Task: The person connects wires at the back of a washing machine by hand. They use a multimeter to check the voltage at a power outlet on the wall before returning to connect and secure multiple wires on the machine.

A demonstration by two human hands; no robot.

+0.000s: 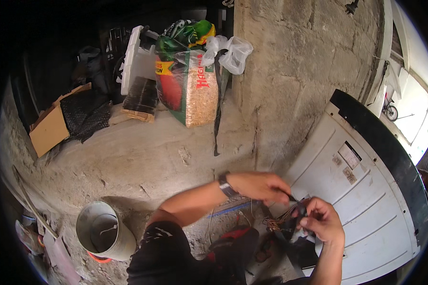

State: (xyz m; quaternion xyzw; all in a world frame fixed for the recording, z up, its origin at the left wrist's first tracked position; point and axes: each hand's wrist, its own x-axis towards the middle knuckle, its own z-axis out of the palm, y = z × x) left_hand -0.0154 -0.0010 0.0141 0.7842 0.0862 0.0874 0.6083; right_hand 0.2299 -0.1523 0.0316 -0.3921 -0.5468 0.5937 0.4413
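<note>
My left hand, with a dark watch on its wrist, reaches in from the left, fingers closed and slightly blurred. They pinch a thin black strip that runs toward my right hand. My right hand is closed, thumb against fingers, on a small dark piece whose kind I cannot make out. Just below and left of it hangs a bundle of thin copper-coloured wires. Both hands are beside a large pale ribbed appliance panel with a dark curved end.
A bucket stands at lower left. On the concrete ledge are a filled plastic sack, a cardboard box and a white foam piece. A rough block wall rises behind. A blue bar lies on the ground.
</note>
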